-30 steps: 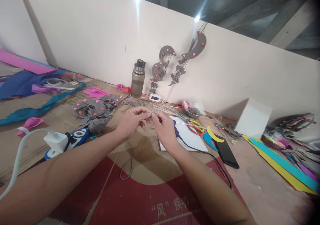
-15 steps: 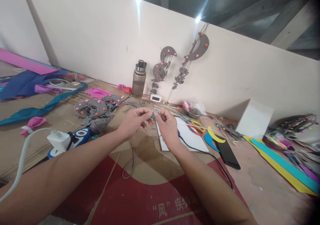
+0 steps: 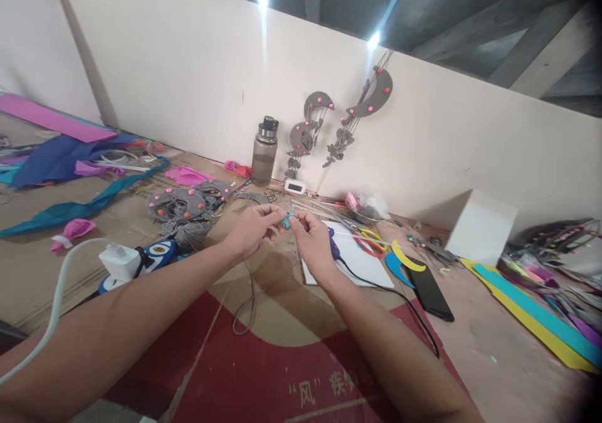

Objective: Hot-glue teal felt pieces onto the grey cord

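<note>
Between my two hands is a small teal piece [image 3: 286, 221], too small to make out its exact kind. My left hand [image 3: 254, 230] pinches it from the left with thumb and forefinger. My right hand [image 3: 312, 240] pinches its right side, the fingertips of both hands nearly meeting. A grey cord [image 3: 244, 332] lies in a loop on the cardboard below my hands. Behind my right hand, a blue-handled tool [image 3: 334, 245] with a black cable rests on a white pad [image 3: 362, 273], partly hidden by the hand.
Red and yellow scissors [image 3: 371, 242], yellow and blue paper crescents [image 3: 407, 257] and a black phone [image 3: 430, 294] lie to the right. A bottle [image 3: 264, 153] stands by the wall. Grey felt ornaments [image 3: 174, 206] and a power strip with a white plug [image 3: 120, 263] are at left.
The teal piece shows more plainly between my fingertips, and my hands have shifted only slightly. The whole view has moved a little.
</note>
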Demonstrator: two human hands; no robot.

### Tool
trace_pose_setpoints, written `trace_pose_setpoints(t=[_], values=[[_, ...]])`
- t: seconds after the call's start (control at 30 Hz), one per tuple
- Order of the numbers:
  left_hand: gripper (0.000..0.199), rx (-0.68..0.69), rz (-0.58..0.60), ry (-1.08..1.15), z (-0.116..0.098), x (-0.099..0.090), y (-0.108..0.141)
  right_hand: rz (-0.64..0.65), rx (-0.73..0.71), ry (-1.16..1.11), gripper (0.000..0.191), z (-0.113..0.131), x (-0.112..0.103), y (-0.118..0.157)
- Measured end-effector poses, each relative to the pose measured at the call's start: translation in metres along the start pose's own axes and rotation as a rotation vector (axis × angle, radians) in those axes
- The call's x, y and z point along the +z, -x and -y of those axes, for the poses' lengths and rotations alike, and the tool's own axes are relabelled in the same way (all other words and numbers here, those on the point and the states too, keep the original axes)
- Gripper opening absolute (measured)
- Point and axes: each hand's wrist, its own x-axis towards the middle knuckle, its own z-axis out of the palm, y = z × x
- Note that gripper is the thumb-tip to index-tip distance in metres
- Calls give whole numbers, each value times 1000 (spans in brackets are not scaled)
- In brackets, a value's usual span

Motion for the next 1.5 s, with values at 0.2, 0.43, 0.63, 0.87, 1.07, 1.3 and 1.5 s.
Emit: trace_pose_setpoints(t=[0.2, 0.43, 0.63, 0.87, 1.07, 1.3, 1.5], values=[[21, 22, -45, -64, 6, -1, -1, 3, 20, -11, 24, -4, 3, 1], [25, 4, -36, -89, 23, -4, -5, -18, 49, -31, 24, -14, 11, 8], [25, -40, 4, -130, 39, -7, -6, -71, 95, 35, 19, -26, 20, 17], [27, -50, 34, -189, 45, -10, -8, -113, 31, 22, 17, -33, 26, 25], [29, -28, 39, -210, 45, -10, -7, -122, -1, 24, 17, -36, 28, 24], [25, 21, 75, -194, 51, -14, -9, -138, -27, 48, 16, -43, 30, 23], [27, 31, 119, -140, 48, -13, -5, -162, -90, 67, 15, -46, 32, 23]])
